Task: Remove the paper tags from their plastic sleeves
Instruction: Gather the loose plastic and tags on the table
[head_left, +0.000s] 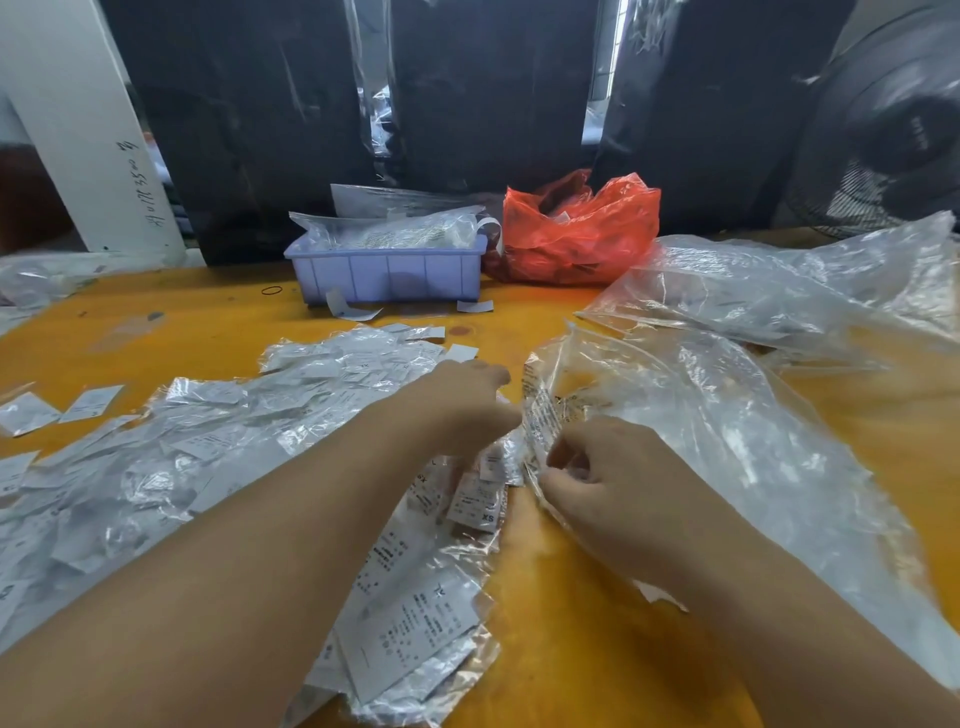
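Behind the hands, a blue bin (387, 273) adjoins a red bag (574, 234).

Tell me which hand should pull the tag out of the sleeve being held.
Probably the right hand: its fingers already pinch the printed tag strip, while the left hand reaches over it, its fingertips hidden.

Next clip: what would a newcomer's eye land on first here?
Both hands meet mid-table: the left hand and right hand grip a printed tag in its clear sleeve. A heap of sleeved tags sprawls left over the orange table. Behind sit a lilac bin and red bag.
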